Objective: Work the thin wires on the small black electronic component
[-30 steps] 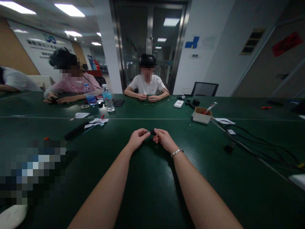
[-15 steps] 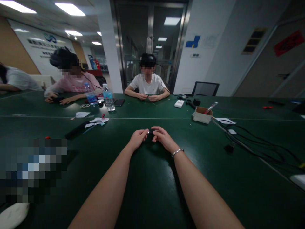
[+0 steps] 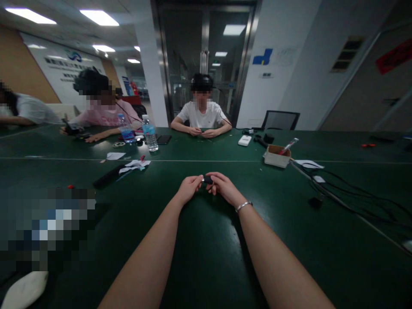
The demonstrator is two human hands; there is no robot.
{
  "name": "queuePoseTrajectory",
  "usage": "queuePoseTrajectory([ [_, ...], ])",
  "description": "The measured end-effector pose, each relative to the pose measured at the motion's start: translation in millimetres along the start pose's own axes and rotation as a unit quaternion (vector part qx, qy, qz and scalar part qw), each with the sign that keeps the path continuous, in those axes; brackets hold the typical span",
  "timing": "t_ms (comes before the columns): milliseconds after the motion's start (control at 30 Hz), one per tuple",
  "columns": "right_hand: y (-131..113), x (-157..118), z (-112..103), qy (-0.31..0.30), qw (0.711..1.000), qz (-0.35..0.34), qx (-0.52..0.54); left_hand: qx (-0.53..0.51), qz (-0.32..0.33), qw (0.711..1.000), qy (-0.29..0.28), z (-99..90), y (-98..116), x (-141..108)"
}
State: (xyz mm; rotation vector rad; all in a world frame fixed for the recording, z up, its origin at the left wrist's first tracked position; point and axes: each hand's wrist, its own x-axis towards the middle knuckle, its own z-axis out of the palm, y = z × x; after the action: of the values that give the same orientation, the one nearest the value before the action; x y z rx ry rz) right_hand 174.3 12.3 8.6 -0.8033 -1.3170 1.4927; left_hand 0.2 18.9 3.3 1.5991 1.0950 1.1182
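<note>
Over the middle of the green table, both my hands meet at a small black stick with a silvery end (image 3: 207,180), much like a USB stick; its exact kind is too small to make out. The thumb and fingers of my left hand (image 3: 190,189) pinch the silvery end. From the other side, my right hand (image 3: 224,189) grips the black part between thumb and index finger, its other fingers curled below. A silver bracelet (image 3: 243,206) circles my right wrist.
Ahead lie crumpled papers (image 3: 134,166) beside a long black object (image 3: 109,176). Two water bottles (image 3: 149,134) stand beyond. To the right are a small open box (image 3: 277,158) and black cables (image 3: 350,189). Across the table, a person in white (image 3: 202,113) holds something small.
The view has shifted slightly, so everything sits a little further right. More of the black stick shows between my hands. At the left, the person in pink has raised a dark object.
</note>
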Motion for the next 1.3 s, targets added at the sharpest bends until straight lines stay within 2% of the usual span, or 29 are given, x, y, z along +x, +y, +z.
queuePoseTrajectory([
  [100,-0.8,-0.9,-0.3,-0.004,1.0,-0.02,0.019,-0.002,0.004,1.0,0.005,0.0,-1.9,0.7],
  [233,-1.1,-0.7,1.0,0.028,0.999,0.009,0.016,0.005,0.004,1.0,0.006,-0.4,-2.3,1.2],
  [400,-0.4,-0.3,-0.2,0.003,1.0,0.001,0.027,0.007,0.002,1.0,0.002,-0.3,-0.9,0.2],
  [600,-0.2,-0.9,-0.4,0.02,1.0,0.008,0.011,0.006,0.004,1.0,-0.001,0.4,4.4,-1.9],
  [733,-1.7,-2.1,0.0,0.009,0.999,-0.022,0.025,0.009,-0.004,1.0,0.003,-0.3,2.3,-0.7],
  [933,-2.2,-1.8,1.5,0.024,1.0,0.011,0.013,0.01,-0.006,1.0,0.0,-0.8,0.3,-0.2],
  [1300,-2.3,-2.6,0.9,0.019,0.999,-0.009,0.027,0.018,-0.002,1.0,0.006,-0.4,1.0,-0.6],
])
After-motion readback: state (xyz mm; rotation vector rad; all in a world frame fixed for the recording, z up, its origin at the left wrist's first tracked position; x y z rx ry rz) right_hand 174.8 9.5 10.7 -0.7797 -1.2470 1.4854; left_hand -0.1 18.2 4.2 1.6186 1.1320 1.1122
